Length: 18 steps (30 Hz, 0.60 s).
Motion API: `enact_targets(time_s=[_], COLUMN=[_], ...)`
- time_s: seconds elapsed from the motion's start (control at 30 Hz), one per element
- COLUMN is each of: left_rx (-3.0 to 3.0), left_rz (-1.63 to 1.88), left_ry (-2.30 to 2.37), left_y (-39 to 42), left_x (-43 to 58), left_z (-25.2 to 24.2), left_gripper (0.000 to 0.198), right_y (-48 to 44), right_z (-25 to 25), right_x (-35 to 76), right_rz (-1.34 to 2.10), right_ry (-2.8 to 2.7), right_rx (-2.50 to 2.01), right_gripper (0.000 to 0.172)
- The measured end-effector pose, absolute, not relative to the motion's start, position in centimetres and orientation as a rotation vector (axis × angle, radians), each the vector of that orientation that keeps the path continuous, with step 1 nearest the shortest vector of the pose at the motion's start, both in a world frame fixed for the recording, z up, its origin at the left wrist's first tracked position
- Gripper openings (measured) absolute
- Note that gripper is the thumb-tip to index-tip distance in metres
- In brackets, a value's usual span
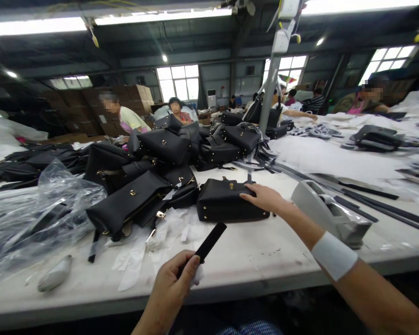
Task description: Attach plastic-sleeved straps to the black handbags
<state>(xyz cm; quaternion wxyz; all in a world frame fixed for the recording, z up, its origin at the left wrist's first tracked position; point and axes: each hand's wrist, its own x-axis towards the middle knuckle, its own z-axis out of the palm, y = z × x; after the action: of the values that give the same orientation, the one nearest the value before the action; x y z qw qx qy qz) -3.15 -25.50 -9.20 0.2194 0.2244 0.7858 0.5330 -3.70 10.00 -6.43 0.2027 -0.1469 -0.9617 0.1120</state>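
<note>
My left hand (174,284) is closed around a short black strip (211,241), which looks like a strap end and points up and away. A bit of crumpled white material shows beneath its fingers. My right hand (265,197) lies on the top right part of a black handbag (230,200), its fingers stretched out and apart. The handbag rests on its side on the white table, with a gold clasp on top and gold studs at its left end. A white band (335,256) wraps the right forearm.
Black bags (136,193) are heaped at the left and centre back. Clear plastic (70,195) covers the left side. A grey tape dispenser (330,211) stands at the right, near long black straps (387,204). A metal post (268,97) rises behind. Several people work farther back.
</note>
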Motion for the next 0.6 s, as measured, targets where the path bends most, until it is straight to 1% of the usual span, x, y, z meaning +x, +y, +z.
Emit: enact_targets(time_s=[0.1, 0.17, 0.3, 0.43, 0.53, 0.6], left_rx=[0.615, 0.721, 0.992, 1.343, 1.474, 1.373], left_rz=[1.526, 1.542, 1.497, 1.46, 1.371, 1.403], left_ry=[2.244, 2.326, 2.382, 2.236, 2.083, 2.031], left_y=[-25.2, -24.3, -20.1, -13.2, -7.5, -4.3], left_x=[-4.6, -5.7, -7.4, -8.2, -8.6, -8.8], left_z=[-8.0, -6.7, -3.2, -0.3, -0.3, -1.1], left_gripper=[0.047, 0.041, 0.034, 0.028, 0.029, 0.032], right_y=[9.8, 8.2, 4.5, 2.7, 2.4, 2.5], right_z=[-8.6, -10.6, -14.6, -16.7, -16.9, -16.8], right_x=[-3.0, -0.5, 5.1, 7.8, 8.4, 8.8], right_rz=[0.272, 0.23, 0.116, 0.069, 0.107, 0.162], right_ry=[-2.735, -2.732, -2.653, -2.58, -2.586, -2.598], right_rx=[-0.328, -0.279, -0.148, -0.155, -0.121, -0.123], right_gripper=[0.041, 0.035, 0.039, 0.037, 0.043, 0.046])
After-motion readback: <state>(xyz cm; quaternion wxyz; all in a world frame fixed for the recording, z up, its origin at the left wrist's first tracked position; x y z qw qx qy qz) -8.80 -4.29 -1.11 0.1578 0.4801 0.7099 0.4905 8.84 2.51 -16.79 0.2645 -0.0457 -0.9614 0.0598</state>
